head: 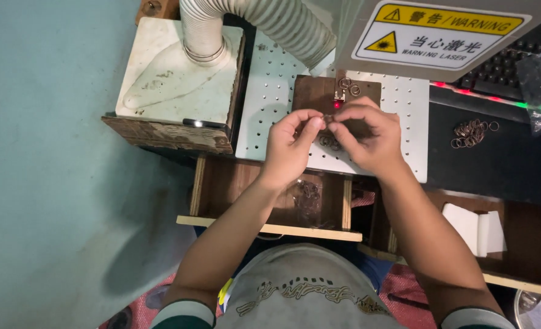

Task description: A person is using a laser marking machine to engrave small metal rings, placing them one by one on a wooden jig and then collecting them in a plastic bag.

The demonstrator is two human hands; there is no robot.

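Pinched together, left hand (288,146) and right hand (371,137), fingertips meeting on a small ring (327,119) over the brown wooden block (313,94) on the perforated white worktop (270,91). More rings (348,85) on the block's far edge, a loose pile of rings (472,133) well apart on the dark mat to the right.

So we've got the perforated plate (270,85) in the middle w/ a wooden block (312,94) sitting on it, few rings (348,85) on the block's far edge. Our left hand (288,146) and right hand (371,137) meet over the block's near side, fingertips touching, w/ a small ring (327,119) between them. Left of the plate is a box (173,85) w/ a hose (252,21) going into it. Right of the plate there's a ring pile (472,133), keyboard (502,73) behind that. Open drawer (270,201) below the plate, nearer us.
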